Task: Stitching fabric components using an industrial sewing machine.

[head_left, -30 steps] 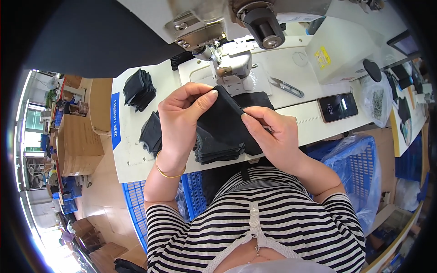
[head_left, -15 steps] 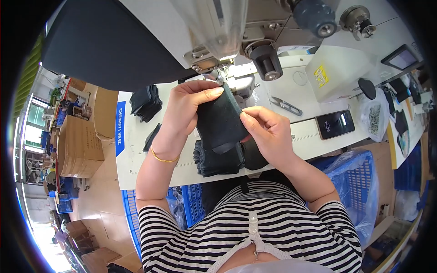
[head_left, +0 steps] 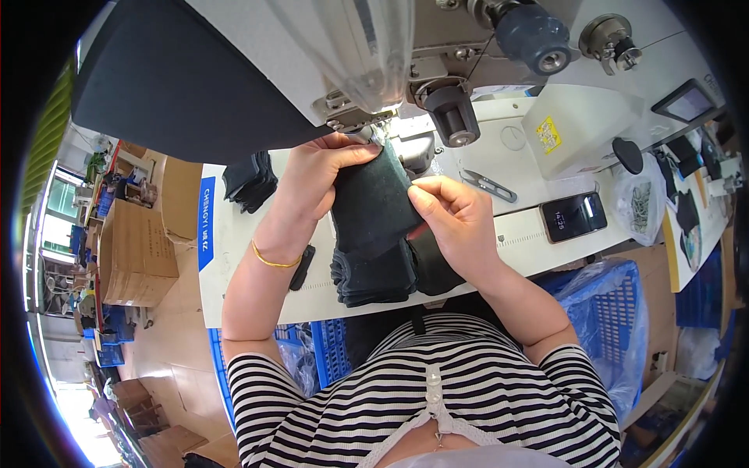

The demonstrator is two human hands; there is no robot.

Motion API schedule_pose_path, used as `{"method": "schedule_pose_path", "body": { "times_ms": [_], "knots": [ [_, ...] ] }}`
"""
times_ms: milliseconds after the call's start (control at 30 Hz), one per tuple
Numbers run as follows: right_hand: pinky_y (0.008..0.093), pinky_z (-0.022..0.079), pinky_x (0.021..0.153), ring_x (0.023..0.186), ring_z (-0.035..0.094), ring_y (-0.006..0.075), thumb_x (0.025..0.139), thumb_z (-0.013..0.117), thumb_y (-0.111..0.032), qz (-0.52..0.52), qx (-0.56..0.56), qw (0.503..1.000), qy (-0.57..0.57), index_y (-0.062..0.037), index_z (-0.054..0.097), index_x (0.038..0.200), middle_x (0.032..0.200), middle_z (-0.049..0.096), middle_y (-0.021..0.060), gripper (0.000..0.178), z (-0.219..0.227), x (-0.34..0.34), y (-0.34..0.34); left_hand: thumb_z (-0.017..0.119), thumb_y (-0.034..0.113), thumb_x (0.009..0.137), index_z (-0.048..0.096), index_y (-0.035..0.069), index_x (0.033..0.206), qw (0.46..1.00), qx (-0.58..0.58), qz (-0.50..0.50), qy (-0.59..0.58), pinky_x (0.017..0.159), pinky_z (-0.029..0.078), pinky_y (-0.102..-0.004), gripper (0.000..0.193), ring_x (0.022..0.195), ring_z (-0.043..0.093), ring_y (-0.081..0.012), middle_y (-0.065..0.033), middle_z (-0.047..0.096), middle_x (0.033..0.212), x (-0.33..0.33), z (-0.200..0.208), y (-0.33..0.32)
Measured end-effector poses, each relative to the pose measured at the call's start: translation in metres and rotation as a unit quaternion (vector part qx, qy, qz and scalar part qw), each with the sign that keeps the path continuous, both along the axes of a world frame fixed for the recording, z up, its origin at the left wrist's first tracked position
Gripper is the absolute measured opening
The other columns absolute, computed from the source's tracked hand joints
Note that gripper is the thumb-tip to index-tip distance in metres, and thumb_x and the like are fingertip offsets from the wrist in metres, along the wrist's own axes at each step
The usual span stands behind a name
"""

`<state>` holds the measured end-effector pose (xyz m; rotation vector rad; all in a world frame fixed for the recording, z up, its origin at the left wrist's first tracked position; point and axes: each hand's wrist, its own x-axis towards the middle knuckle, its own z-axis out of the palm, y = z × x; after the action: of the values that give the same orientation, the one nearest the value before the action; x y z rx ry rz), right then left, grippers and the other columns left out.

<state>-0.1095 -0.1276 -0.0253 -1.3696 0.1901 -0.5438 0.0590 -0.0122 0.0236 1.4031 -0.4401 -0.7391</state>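
- White table is sitting under the sewing machine; blue crate is standing below right.
- Left hand is pinching the black cloth at its top, close to the machine.
- Right hand is pinching its right edge.
- Cloth is overlapping the stack in view; can't tell if touching.
- Snips and phone are lying right.

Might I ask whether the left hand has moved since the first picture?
Yes: judged against the phone, the left hand moved forward, toward the sewing machine.
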Motion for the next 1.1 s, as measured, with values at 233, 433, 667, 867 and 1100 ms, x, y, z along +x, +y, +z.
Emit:
{"method": "schedule_pose_path", "body": {
  "times_ms": [233,433,667,867,1100],
  "knots": [
    [0.0243,0.055,0.058,0.061,0.051,0.0017,0.098,0.06,-0.015,-0.005,-0.004,1.0,0.004,0.005,0.068,0.099,0.066,0.056,-0.0024,0.022,-0.001,-0.001,0.002,0.072,-0.005,0.082,0.068,-0.004,0.093,0.999,0.019,0.003,-0.033,0.078,0.055,-0.0289,0.011,0.081,0.068,-0.0168,-0.0119,0.071,0.088,0.001,0.0,0.0],
    [0.024,0.055,0.06,0.063,0.057,0.0036,0.098,0.059,-0.015,-0.005,0.006,1.0,0.01,0.0056,0.068,0.099,0.068,0.061,-0.0002,0.023,0.001,0.005,0.001,0.072,-0.006,0.081,0.067,-0.005,0.095,1.0,-0.002,0.011,-0.023,0.078,0.055,-0.0295,0.014,0.081,0.068,-0.0175,-0.0116,0.07,0.09,0.008,-0.001,0.0],
    [0.0236,0.055,0.062,0.071,0.07,0.0122,0.1,0.056,-0.015,0.03,0.004,0.999,0.018,0.0051,0.066,0.103,0.079,0.07,0.0068,0.022,0.001,-0.009,0.002,0.071,-0.007,0.081,0.062,-0.007,0.099,0.999,0.034,-0.016,-0.033,0.082,0.054,-0.0295,0.02,0.084,0.067,-0.0186,-0.0124,0.069,0.091,0.002,0.006,0.001],
    [0.023,0.055,0.064,0.075,0.073,0.0188,0.101,0.055,-0.013,0.046,0.006,0.999,0.028,0.006,0.065,0.109,0.09,0.07,0.0095,0.023,0.004,-0.009,0.002,0.071,-0.006,0.082,0.062,-0.006,0.101,0.999,0.031,-0.004,-0.019,0.086,0.052,-0.0292,0.021,0.089,0.066,-0.0189,-0.0133,0.068,0.092,0.004,0.006,-0.002],
    [0.0239,0.055,0.064,0.076,0.074,0.0193,0.101,0.055,-0.015,0.036,0.001,0.999,0.026,0.0061,0.064,0.11,0.089,0.07,0.0101,0.024,0.0,0.003,0.003,0.066,-0.014,0.078,0.068,-0.003,0.102,0.999,0.007,0.04,0.028,0.085,0.055,-0.0314,0.027,0.09,0.067,-0.0213,-0.0105,0.069,0.098,0.022,0.003,-0.009]
  ]
}}
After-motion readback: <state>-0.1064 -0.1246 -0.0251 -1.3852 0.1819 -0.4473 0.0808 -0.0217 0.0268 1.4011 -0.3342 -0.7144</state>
